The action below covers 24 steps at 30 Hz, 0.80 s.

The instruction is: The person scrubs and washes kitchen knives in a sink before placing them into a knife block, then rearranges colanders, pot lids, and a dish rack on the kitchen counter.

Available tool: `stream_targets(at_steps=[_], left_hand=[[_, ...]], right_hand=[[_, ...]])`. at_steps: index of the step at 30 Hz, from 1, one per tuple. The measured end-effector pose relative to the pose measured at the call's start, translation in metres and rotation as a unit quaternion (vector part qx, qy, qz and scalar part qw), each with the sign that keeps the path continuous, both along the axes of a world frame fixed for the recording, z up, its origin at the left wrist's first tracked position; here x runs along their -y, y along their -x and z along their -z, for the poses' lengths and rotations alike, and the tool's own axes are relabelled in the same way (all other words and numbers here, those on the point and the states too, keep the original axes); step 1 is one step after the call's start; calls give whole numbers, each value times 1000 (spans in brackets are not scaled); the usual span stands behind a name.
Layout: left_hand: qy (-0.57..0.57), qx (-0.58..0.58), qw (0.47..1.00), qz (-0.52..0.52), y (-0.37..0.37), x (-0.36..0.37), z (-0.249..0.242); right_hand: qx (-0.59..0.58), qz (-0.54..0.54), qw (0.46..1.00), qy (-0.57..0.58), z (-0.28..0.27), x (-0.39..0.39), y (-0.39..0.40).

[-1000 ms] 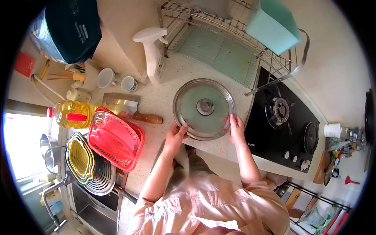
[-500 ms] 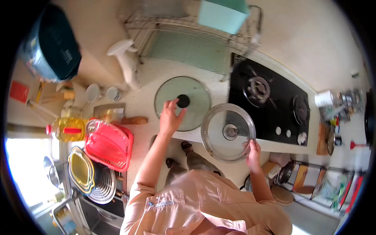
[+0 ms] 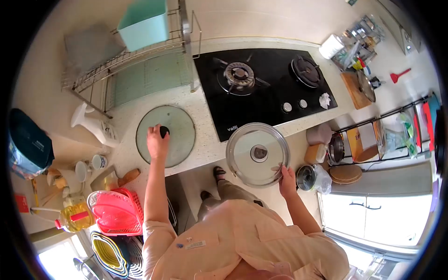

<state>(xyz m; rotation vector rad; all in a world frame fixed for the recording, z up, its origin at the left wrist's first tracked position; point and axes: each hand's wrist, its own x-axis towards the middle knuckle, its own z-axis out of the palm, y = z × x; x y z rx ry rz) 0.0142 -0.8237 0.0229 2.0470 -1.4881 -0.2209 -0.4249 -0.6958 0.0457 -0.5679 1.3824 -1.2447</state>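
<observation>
A round glass lid (image 3: 179, 147) with a black knob lies flat on the counter. My left hand (image 3: 157, 142) reaches to its centre, fingers closed round the knob (image 3: 164, 131). My right hand (image 3: 288, 182) grips the rim of a second glass lid (image 3: 245, 168), which has a wide steel rim and a round knob in the middle. That lid is held up in front of me, overlapping the counter's front edge and the floor in this view.
A black two-burner gas stove (image 3: 270, 88) sits at the back right. Behind the left lid stands a wire rack (image 3: 126, 63) with a green bin (image 3: 144, 28). A spray bottle (image 3: 95, 126), a cleaver (image 3: 112, 179), a red basket (image 3: 121, 212) and an oil bottle (image 3: 74, 217) are at left.
My view has swung to the right, bringing more of the stove in. My left hand has gone from beside the black knob to closing on it. The right hand still holds its lid.
</observation>
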Motion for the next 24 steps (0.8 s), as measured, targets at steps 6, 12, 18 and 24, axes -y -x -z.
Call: stream_targets(at_steps=[6, 12, 18, 24], left_hand=[[6, -15, 999, 44, 8, -19, 6], [8, -25, 1000, 11, 29, -9, 7], [-13, -40, 999, -31, 38, 10, 6], [-29, -91, 985, -142, 43, 2, -21]], right_hand=[[-12, 22, 1000, -4, 12, -2, 31], [25, -41, 998, 28, 13, 35, 41], [28, -125, 991, 38, 15, 75, 29], [70, -265, 962, 25, 10, 114, -28]])
